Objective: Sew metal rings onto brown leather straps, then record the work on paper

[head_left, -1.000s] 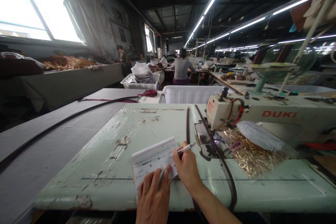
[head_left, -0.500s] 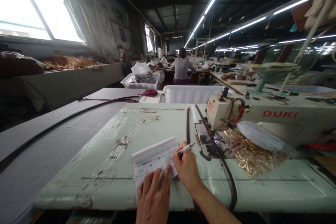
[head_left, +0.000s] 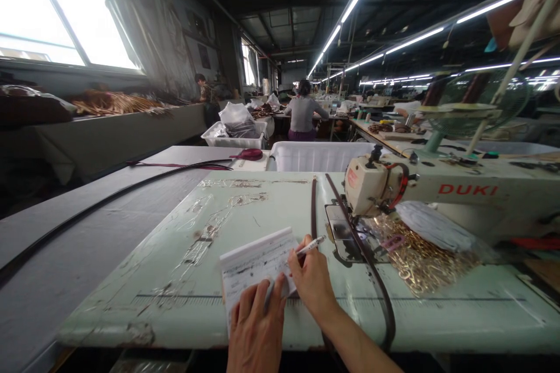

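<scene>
A small notepad [head_left: 256, 259] with handwriting on its page lies slightly turned on the pale green machine table [head_left: 170, 245]. My left hand [head_left: 257, 323] rests on its lower part, fingers flat and a little apart, pressing on the paper. In my right hand [head_left: 311, 280] a white pen [head_left: 310, 245] is pinched between thumb and fingers at the page's right edge. The pen's tip is hidden by the fingers. Just beyond that hand a dark brown strap [head_left: 314, 204] lies on the table. A second brown strap [head_left: 371, 268] runs past the needle area and over the front edge.
A sewing machine [head_left: 437, 186] stands to the right, with a plastic bag of gold-coloured metal hooks [head_left: 415, 262] before it. A white bin [head_left: 324, 156] is behind the table. A long black strip [head_left: 109, 192] lies on the grey table at left. A co-worker [head_left: 303, 113] sits farther back.
</scene>
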The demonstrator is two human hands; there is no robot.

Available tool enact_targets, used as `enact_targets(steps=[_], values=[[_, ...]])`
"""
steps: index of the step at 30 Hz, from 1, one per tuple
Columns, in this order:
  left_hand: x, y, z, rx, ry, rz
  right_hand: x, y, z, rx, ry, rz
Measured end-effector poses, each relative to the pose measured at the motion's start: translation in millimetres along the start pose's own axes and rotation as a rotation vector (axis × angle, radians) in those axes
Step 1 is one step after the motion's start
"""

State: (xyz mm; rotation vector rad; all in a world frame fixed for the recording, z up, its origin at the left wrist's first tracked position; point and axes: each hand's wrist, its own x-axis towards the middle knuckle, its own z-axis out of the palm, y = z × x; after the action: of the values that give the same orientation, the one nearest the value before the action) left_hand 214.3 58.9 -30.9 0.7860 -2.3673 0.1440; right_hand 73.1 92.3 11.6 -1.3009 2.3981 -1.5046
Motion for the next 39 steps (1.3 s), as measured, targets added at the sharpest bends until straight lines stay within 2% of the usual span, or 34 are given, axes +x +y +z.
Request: enact_targets(steps=[8, 12, 15, 20, 24, 28, 31, 34, 39], values=[[-2.9, -1.7, 4.0, -0.017, -0.017, -0.015, 1.1, -0.3, 0.0, 0.096, -0.016, 0.034], [-11.4, -19.3, 13.7, -0.015, 0.028, 0.170, -0.2, -0.1, -3.6, 0.262, 0.071, 0.096], [-16.0, -31.5, 14.6, -0.083, 0.030, 0.280, -1.1, -3.4, -7.9, 0.260, 0.095, 0.069], [-9.1, -27.2, 1.7, -0.130, 0.036, 0.202, 2.5, -18.1, -17.0, 0.434, 0.019, 0.046], [2.2, -17.2, -2.9, -0.112, 0.111, 0.175, 8.3, -20.0, -10.5, 0.586, -0.124, 0.051], [2.7, -17.0, 3.3, -0.151, 0.094, 0.178, 6.0, -10.0, 3.3, 0.470, -0.214, 0.090], [-1.7, -18.6, 8.8, -0.165, 0.065, 0.150, 1.0, -4.7, 6.1, 0.318, -0.200, 0.065], [-4.2, -19.7, 10.7, -0.151, 0.050, 0.147, -1.5, -4.3, 3.1, 0.261, -0.199, 0.059], [-7.4, -29.4, 15.8, -0.098, 0.046, 0.232, -1.2, -6.6, 0.0, 0.223, -0.183, -0.002]])
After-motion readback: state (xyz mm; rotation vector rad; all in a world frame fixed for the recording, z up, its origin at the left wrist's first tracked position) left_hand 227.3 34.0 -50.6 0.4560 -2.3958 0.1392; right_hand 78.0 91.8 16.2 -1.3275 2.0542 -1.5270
